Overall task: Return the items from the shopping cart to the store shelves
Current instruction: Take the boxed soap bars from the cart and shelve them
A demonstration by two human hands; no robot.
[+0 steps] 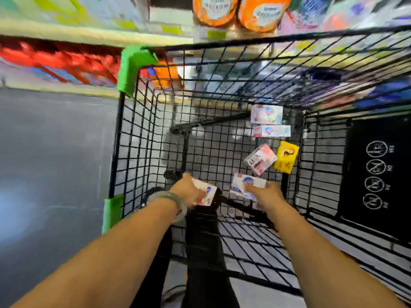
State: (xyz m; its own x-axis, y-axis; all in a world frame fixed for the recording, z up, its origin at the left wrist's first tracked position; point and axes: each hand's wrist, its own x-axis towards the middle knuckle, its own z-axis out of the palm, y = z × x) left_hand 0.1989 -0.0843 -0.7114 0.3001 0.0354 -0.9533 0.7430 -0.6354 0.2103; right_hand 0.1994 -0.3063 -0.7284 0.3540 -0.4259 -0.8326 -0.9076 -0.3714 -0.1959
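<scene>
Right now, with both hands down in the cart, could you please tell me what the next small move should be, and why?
Probably lift both hands straight up, clear of the wire walls of the cart. The left hand grips the left white box and the right hand grips the right white box, so neither can take more; the LUX box and yellow box must wait.

Retail shop aisle: black wire shopping cart (pixel 138 138) with child-seat warning panel (pixel 375 174), stocked store shelves (pixel 93 34) with orange packs (pixel 235 12), boxed soaps (pixel 259 160) in the cart.
</scene>
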